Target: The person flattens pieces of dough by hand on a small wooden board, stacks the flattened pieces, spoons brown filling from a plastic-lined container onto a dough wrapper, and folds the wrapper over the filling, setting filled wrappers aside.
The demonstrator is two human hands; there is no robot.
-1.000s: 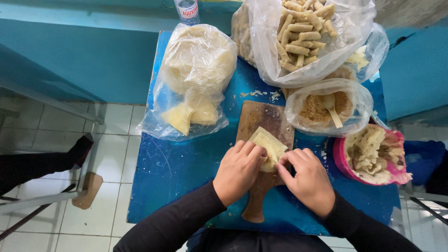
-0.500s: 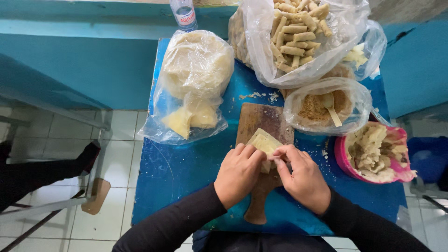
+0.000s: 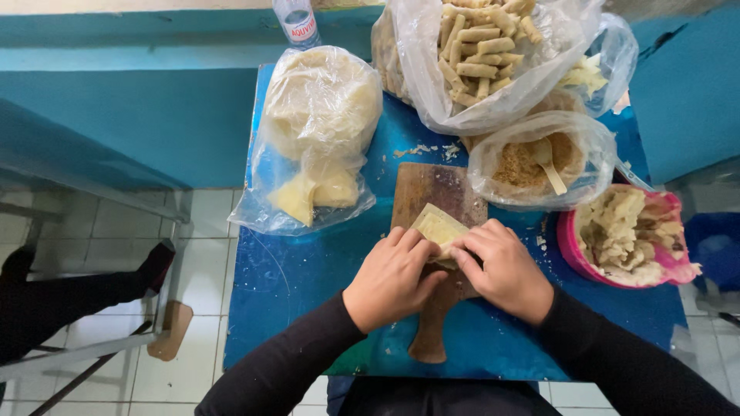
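Hands meet over a wooden cutting board [image 3: 432, 192] on the blue table [image 3: 308, 285]. Left hand [image 3: 389, 279] and right hand [image 3: 502, 270] both pinch a pale dough wrapper [image 3: 438, 228], fingers curled on its near edge; what lies under it seems hidden. Bagged rolls [image 3: 478, 46] sit beyond.

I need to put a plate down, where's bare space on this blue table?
Bare blue table lies left of the wooden board, below the wrapper bag. A narrower strip lies below the pink bowl. The far end is crowded with bags; both hands cover the board.
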